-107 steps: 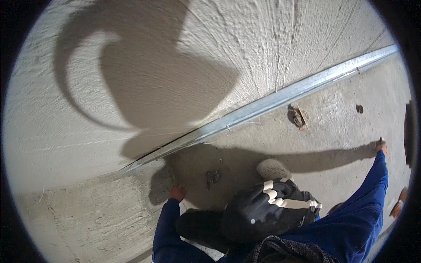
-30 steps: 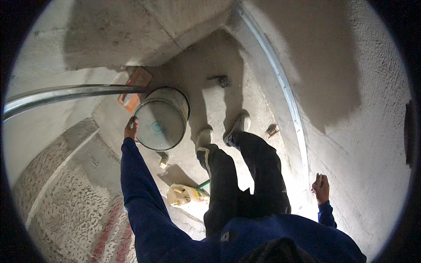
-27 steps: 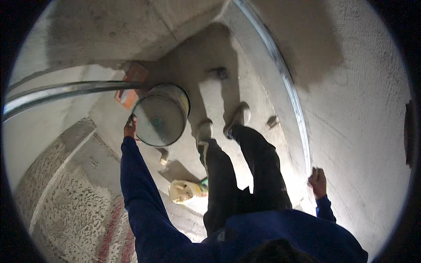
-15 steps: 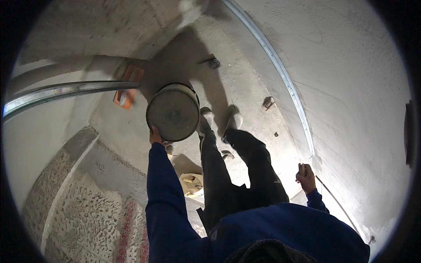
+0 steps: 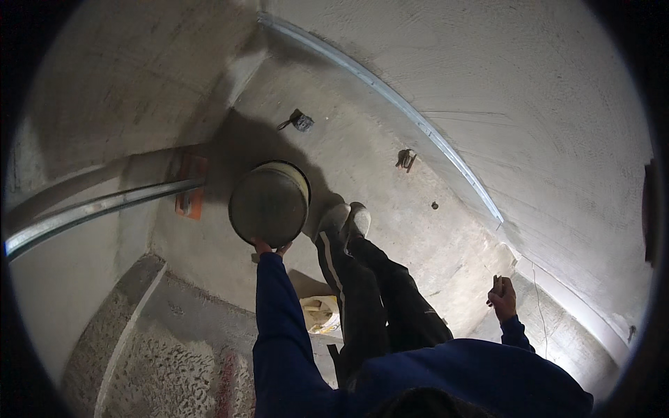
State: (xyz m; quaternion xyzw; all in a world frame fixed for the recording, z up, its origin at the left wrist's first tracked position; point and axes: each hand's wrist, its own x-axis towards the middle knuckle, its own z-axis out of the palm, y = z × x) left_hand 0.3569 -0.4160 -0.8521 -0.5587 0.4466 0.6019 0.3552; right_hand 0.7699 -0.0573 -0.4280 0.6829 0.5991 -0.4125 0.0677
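Note:
My left hand (image 5: 270,249) is closed on the near edge of a round bucket (image 5: 268,207). A dark, flat round face of the bucket is turned up toward me, and its pale side shows at the far right. I cannot tell whether the bucket rests on anything. Out to the right, apart from the bucket, my right hand (image 5: 503,301) has its fingers folded around a small narrow thing (image 5: 497,284). Most of that thing is hidden, and its kind does not show.
An orange plastering float (image 5: 189,187) lies left of the bucket, near one end of a metal profile (image 5: 104,210). Another metal profile (image 5: 390,94) runs along the right wall. A dark tool (image 5: 300,121), small debris (image 5: 405,159) and a pale bag (image 5: 320,313) lie on the floor.
The view has shifted. My left hand and the bucket sit lower in the picture, still together. My feet are closer to each other. The right hand keeps its grip.

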